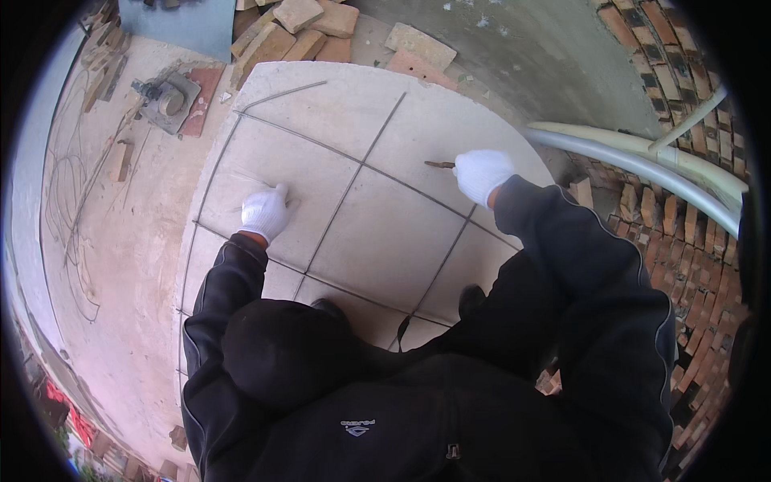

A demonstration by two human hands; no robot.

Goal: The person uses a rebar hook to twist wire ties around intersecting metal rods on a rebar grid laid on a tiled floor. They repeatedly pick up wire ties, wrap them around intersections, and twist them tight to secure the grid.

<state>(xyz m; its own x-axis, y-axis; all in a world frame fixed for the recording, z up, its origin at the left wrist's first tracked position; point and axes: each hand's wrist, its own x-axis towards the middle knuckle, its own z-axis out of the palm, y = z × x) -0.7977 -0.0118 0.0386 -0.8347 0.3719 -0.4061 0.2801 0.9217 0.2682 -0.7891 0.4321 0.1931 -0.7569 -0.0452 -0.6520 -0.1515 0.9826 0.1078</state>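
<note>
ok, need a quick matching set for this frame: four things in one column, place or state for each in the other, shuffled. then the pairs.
Things:
1. left hand
2. right hand
3. loose bricks
4. pale pipes

Places or states:
A. piled beyond the far edge of the slab
B. gloved, closed around a small thin tool
C. running along the curved brick wall on the right
D. gloved, resting on the slab by a steel bar

Pairs: 1-D, 2-B, 3-A, 4-C

The slab carries a grid of steel bars.
</note>
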